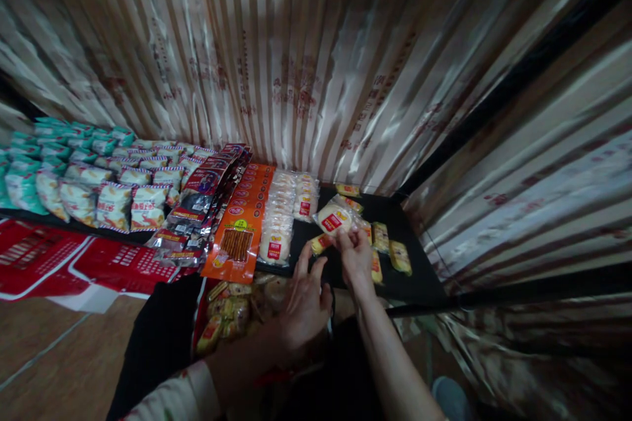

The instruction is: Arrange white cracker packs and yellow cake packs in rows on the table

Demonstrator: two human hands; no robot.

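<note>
White packet (333,218), pinched by the right hand (354,251), partly hides yellow packets (320,245); left hand (305,302) loosely spread.

Before me hangs a pleated, printed curtain (276,72), a dark bar (518,82) slanting across its right side. To my left stand teal bags (22,185) and white bags (149,208) in rows above a red printed banner (34,253).
</note>
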